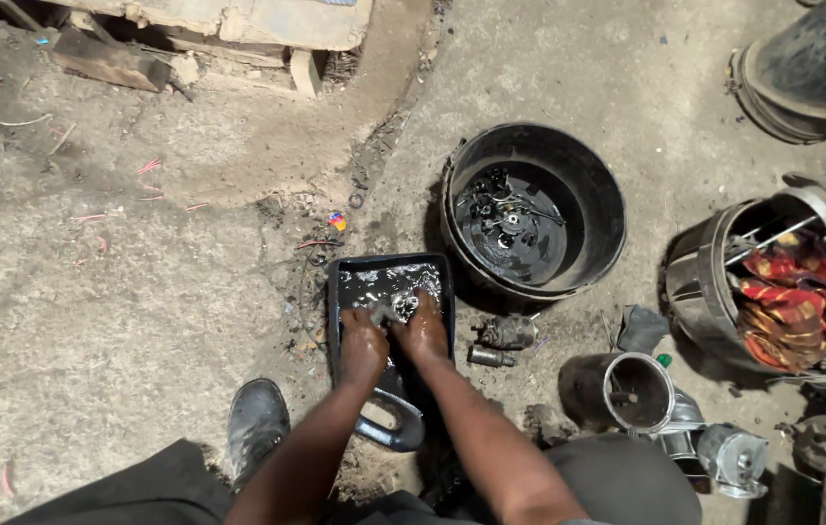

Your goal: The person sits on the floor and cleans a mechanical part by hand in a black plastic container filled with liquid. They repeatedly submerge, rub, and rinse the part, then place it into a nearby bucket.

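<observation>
A dark rectangular cut-open container (337, 292) lies on the ground, holding black oily liquid and several small metal parts. Both hands are dipped into it. My left hand (362, 342), coated in oil, grips a small shiny metal part (381, 311) near the middle. My right hand (424, 331) rests beside it with the fingers curled over small parts in the liquid. What sits under the right fingers is hidden.
A round black bucket (588, 194) with oily metal parts stands just behind and to the right. Small metal pieces (505, 333) lie by the container. A metal cylinder (627, 391), a drum with red cloth (792, 292) and my black shoe (257, 420) surround it.
</observation>
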